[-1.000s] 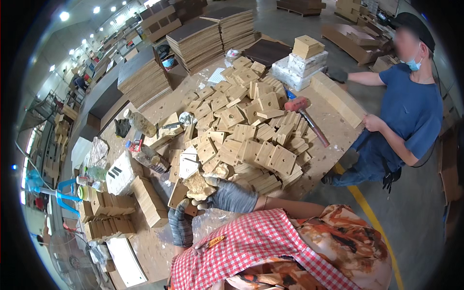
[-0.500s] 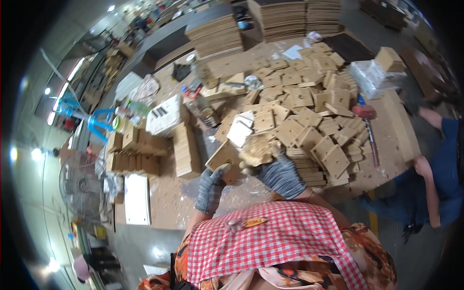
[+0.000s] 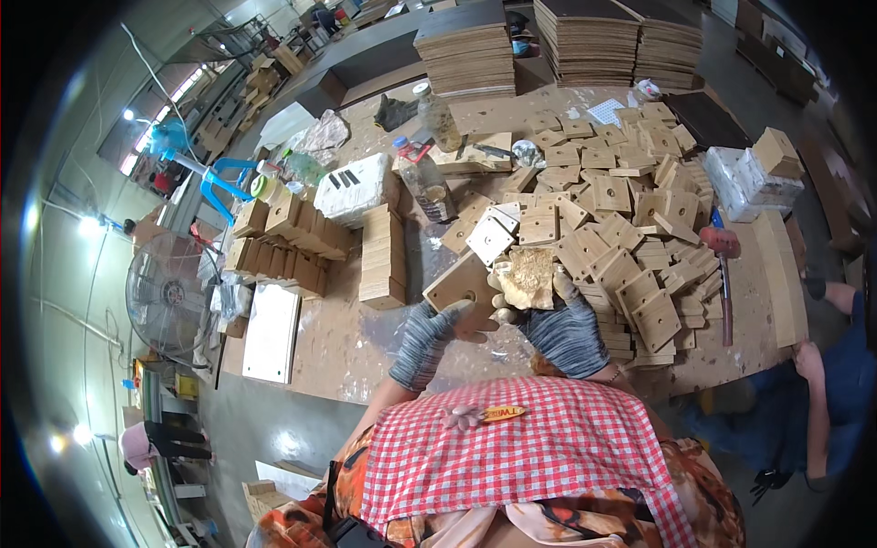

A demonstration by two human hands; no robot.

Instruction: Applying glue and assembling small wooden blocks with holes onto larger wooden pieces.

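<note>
Grey-gloved left hand (image 3: pixel 425 345): closed around the near edge of a plate, thumb toward its face.
Tan rectangular wooden plate with a dark hole (image 3: pixel 451 280): in the left hand, tilted, just left of the right hand's fingertips; cannot tell if those touch it.
Grey-gloved right hand (image 3: pixel 565 336): gripping a rag, thumb up along its right side.
Crumpled yellow-tan rag-like piece (image 3: pixel 528 278): in the right hand, above its fingers.
White square plate with holes (image 3: pixel 490 239): just beyond the rag, away from both hands.
Heap of tan drilled wooden plates (image 3: pixel 610 192): beyond and right of the right hand.
Red-headed mallet with a brown handle (image 3: pixel 720 241): well right of the right hand, past the heap.
Upright stack of tan wooden boards (image 3: pixel 382 258): beyond the left hand, slightly left.
White flat panel (image 3: pixel 270 333): left of the left hand, well apart.
Co-worker in blue (image 3: pixel 839 393): far right of the right hand, one hand at the near end of a long tan wooden block (image 3: pixel 778 274).
</note>
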